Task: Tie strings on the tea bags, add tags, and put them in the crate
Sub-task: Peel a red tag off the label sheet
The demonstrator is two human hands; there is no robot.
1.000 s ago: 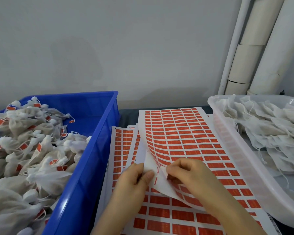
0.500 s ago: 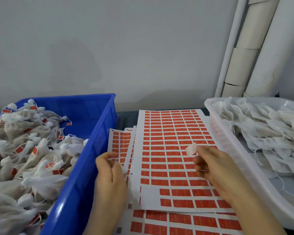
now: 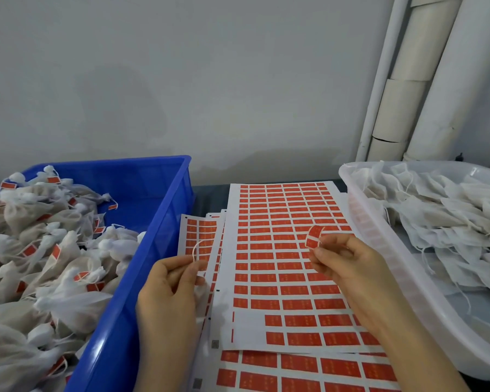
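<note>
fingers of right hand pinch tag curling upward; left hand pinches upright string.

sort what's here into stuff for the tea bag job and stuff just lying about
For the job: string in left hand, red tag in right hand, sticker sheets, blue crate, tagged tea bags, clear tub, untagged bags.
Just there: white pipes.

Even, soft light – faint shadow on the wall; wide-angle bending at edges, slightly soft detail.
</note>
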